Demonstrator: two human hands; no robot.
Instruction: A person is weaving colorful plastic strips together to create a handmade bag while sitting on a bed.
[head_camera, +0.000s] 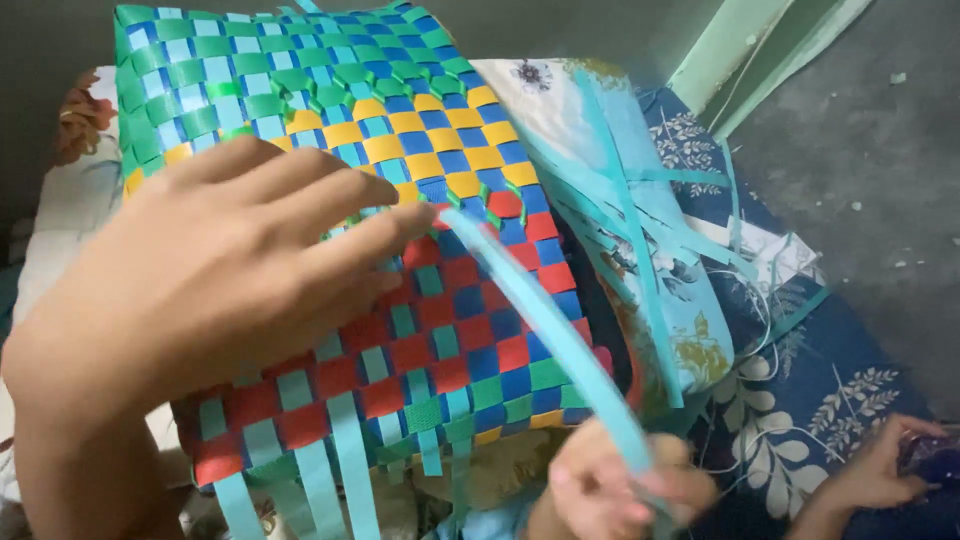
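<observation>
Left hand (200, 270) lies flat, fingers (330, 200) pressed together, on the woven basket (400, 200) at centre, while the right hand (620, 485), near, pinches a light-blue strip (540, 310) running from the weave.

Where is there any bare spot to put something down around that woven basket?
Bare grey floor lies upper right, past the floral cloth. Around the woven panel it is crowded: left hand on it, right hand pulling a blue strip, loose strips beside.

1 woven basket (400, 250), 3 hands (220, 270), 1 floral cloth (800, 400)
</observation>
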